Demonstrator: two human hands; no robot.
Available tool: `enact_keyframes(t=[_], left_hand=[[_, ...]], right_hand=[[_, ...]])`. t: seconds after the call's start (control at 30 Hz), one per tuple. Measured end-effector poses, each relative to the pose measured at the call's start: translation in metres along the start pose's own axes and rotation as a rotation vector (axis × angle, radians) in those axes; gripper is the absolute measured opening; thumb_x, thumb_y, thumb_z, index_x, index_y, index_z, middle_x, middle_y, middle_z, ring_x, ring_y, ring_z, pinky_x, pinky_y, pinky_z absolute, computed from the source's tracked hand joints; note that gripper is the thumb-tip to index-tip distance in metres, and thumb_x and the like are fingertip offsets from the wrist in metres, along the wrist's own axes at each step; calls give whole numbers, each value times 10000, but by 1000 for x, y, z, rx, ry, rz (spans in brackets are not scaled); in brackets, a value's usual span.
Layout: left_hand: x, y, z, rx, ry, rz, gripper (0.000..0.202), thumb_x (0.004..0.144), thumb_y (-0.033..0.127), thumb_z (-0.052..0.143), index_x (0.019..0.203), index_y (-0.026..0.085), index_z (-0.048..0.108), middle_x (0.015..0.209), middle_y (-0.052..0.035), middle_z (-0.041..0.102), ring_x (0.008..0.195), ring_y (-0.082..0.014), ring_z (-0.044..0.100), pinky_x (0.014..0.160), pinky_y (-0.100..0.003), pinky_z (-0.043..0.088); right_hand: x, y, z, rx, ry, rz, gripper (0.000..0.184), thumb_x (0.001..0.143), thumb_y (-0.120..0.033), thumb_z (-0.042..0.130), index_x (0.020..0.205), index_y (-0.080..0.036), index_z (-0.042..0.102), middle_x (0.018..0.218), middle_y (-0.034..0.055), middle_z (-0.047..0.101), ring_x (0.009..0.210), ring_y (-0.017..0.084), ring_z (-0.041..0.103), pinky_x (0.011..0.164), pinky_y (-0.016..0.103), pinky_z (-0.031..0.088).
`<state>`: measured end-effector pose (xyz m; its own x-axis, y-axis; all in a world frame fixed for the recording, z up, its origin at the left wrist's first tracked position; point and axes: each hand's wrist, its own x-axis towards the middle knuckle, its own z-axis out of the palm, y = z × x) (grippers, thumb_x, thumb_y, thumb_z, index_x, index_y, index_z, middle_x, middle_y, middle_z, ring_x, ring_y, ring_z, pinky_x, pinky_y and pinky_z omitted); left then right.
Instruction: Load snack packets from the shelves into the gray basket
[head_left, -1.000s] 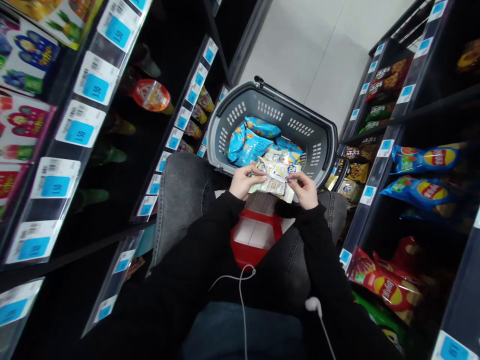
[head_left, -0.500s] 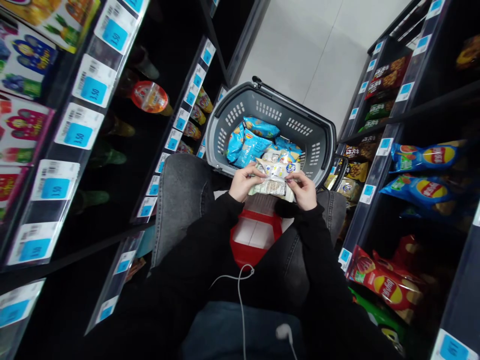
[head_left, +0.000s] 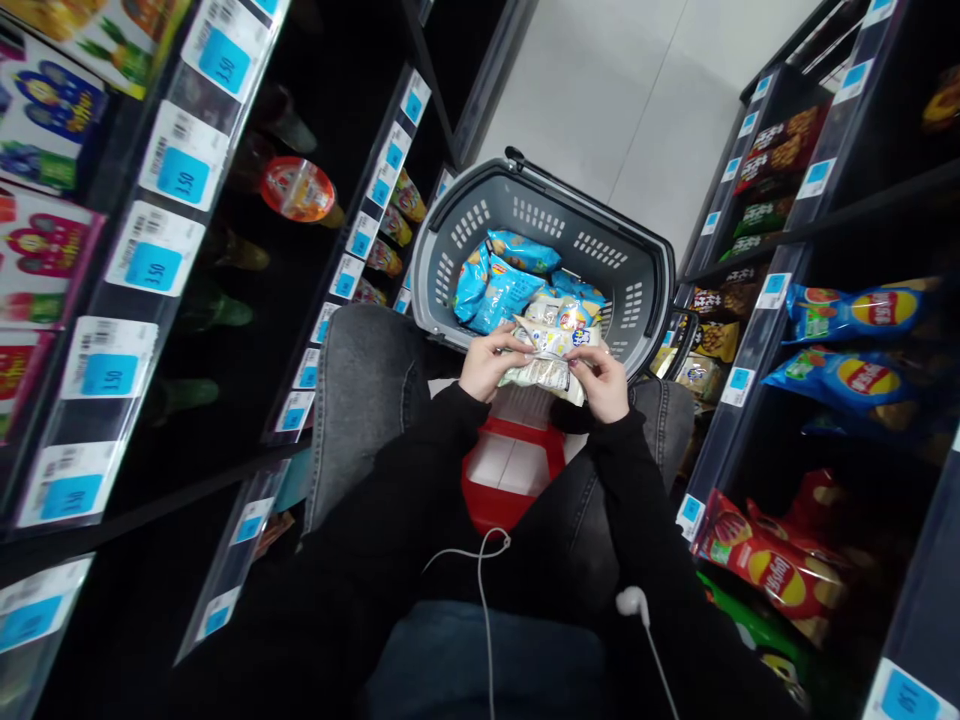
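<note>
A pale cream snack bag (head_left: 546,372) is held over the near rim of a grey shopping basket (head_left: 637,235). My left hand (head_left: 487,365) pinches its left part between thumb and fingers. At the right part, my right hand (head_left: 602,382) grips it the same way, and the bag's middle is bunched between the two hands. Inside the basket lie several blue snack bags (head_left: 506,298), with more pale packs (head_left: 566,310) close behind the held bag. The fingertips partly cover the printing.
Dark shelves with price tags (head_left: 180,175) rise on the left, holding boxes and an orange-lidded cup (head_left: 298,190). On the right shelf lie blue chip bags (head_left: 862,380) and a red chip bag (head_left: 776,570). A red frame (head_left: 501,505) sits between my knees; a white earphone (head_left: 631,602) dangles.
Both hands still hold the pale bag. My right hand has shifted slightly left, and the bag looks more bunched. The dangling earphone has swung to the right.
</note>
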<state>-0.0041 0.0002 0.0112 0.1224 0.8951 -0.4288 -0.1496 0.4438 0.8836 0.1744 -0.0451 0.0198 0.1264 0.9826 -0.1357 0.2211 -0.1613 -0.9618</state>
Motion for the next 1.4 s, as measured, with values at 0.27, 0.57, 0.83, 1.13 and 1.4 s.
enact_keyframes(t=[0.27,0.57,0.83,1.13,1.4], left_hand=[[0,0,-3,23,-54,27,88,470,192,710,556,188,695,1039,-57,641,1137,-275,481,1017,-393,299],[0,-1,-3,232,-144,160,179,480,265,761,630,197,693,1032,-47,595,1087,-259,498,1007,-385,322],[-3,1,-2,268,55,165,198,437,253,789,533,162,642,1052,-77,576,1118,-283,495,998,-389,336],[1,-4,-7,133,49,124,120,576,296,712,603,184,678,877,-48,664,1063,-261,542,943,-366,391],[0,7,-3,-200,7,-125,599,404,268,825,936,184,563,741,-1,650,729,-186,638,685,-329,517]], right_hand=[[-3,-5,0,-32,32,-60,137,756,-274,576,780,-232,704,761,31,551,799,174,477,782,344,420],[-5,-8,-1,-63,-34,-61,165,782,-336,550,774,-210,656,780,25,586,835,190,506,826,356,400],[-7,-12,7,-184,34,-103,155,784,-296,548,791,-224,685,762,31,530,800,184,474,769,345,415],[-5,-9,7,-58,177,-28,211,736,-397,626,739,-191,669,746,31,539,752,160,535,686,301,453],[2,8,10,333,187,103,627,564,-437,758,1075,-231,458,847,16,602,754,149,614,728,317,515]])
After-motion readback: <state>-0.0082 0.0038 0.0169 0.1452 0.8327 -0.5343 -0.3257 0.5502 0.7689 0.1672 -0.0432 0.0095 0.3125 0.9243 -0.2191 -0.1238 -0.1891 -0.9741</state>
